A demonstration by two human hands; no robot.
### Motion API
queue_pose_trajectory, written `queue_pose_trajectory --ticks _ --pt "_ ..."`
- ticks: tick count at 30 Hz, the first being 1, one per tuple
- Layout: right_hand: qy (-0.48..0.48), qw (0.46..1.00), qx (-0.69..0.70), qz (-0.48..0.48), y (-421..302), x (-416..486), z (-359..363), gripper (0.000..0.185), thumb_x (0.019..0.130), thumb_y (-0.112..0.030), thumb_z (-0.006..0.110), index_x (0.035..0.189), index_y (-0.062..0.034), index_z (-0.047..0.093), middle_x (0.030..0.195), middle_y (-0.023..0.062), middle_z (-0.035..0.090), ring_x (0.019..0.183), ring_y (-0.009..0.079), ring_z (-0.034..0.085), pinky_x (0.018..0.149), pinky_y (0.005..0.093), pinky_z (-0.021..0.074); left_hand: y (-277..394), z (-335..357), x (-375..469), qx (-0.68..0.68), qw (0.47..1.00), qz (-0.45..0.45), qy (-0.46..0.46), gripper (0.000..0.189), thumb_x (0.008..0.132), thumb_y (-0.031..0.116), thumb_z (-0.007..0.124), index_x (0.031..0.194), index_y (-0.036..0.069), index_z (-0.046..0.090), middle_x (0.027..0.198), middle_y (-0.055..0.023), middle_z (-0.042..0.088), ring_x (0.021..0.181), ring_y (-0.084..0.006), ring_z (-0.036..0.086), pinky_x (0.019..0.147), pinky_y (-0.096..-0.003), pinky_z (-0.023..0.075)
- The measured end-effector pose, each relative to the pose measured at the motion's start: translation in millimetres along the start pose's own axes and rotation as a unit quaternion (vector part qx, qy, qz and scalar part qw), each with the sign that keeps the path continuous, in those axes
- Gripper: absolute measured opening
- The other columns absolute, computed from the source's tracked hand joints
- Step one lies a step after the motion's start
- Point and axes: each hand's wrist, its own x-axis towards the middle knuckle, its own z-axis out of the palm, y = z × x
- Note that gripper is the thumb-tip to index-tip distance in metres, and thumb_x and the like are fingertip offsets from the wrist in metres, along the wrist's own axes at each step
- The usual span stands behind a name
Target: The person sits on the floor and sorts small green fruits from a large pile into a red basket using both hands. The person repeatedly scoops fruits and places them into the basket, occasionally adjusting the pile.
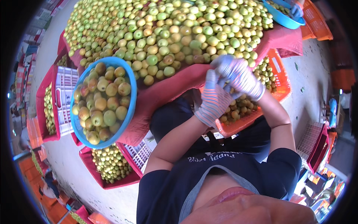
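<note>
My left hand (214, 98) and my right hand (240, 77), both in striped knit gloves, are together at the near edge of the fruit heap. The right hand is motion-blurred, and the fingers overlap, so I cannot tell whether a fruit is between them. Small round green-yellow fruits (167, 36) spread in a large heap on a red cloth (173, 82). Below my hands stands an orange plastic crate (233, 128) with browner fruits (240, 110) in it. To the left, a blue plastic basket (134, 92) is full of larger, reddish-green fruits (100, 103).
Red-lined crates (82, 161) of fruit stand on the floor at left, one with a white lattice side (67, 98). Upper right, another person's gloved hand (297, 10) is at a blue basin (285, 21). Orange crates (314, 21) and a lattice crate (309, 142) are at right.
</note>
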Motion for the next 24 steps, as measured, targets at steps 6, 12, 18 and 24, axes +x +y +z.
queue_pose_trajectory --ticks 6,12,18,24 --pt "0.044 0.987 -0.026 -0.151 17.6 58.2 20.7 0.024 0.088 -0.022 0.054 0.104 -0.0066 0.061 0.111 0.0097 0.059 0.11 0.0324 0.052 0.092 0.0407 0.043 6.7 -14.1 -1.1 0.003 0.995 0.017 0.098 0.033 0.087 0.044 0.054 0.104 0.015 0.056 0.085 -0.0026 0.06 0.082 -0.0197 0.057 0.073 -0.0395 0.0477" --pt "-0.071 0.955 -0.237 -0.164 74.5 63.3 12.6 0.015 0.081 -0.027 0.057 0.089 -0.017 0.063 0.115 -0.0021 0.056 0.119 0.0235 0.045 0.103 0.0455 0.0287 -2.4 -18.1 -4.3 -0.016 0.997 -0.05 0.065 0.039 0.086 0.045 0.059 0.104 0.011 0.055 0.074 -0.0066 0.06 0.071 -0.0222 0.06 0.056 -0.0335 0.0497" --pt "-0.033 0.953 -0.273 -0.129 132.2 47.3 -34.5 0.008 0.08 -0.022 0.059 0.079 -0.0142 0.061 0.094 0.0023 0.06 0.104 0.0266 0.054 0.094 0.0461 0.0369 -5.8 -13.8 -9.4 0.057 0.996 -0.066 -0.005 0.032 0.084 0.034 0.065 0.104 0.012 0.054 0.08 -0.0055 0.058 0.068 -0.018 0.058 0.054 -0.0293 0.0483" --pt "0.175 0.944 -0.274 0.056 158.6 138.3 -47.9 0.034 0.084 -0.031 0.056 0.114 -0.0148 0.057 0.117 0.0124 0.054 0.102 0.0313 0.055 0.09 0.0439 0.0432 -14.4 -1.4 -6.3 0.14 0.987 -0.082 0.019 0.023 0.083 0.032 0.064 0.092 0.013 0.054 0.073 -0.002 0.054 0.06 -0.0124 0.053 0.048 -0.0252 0.0396"
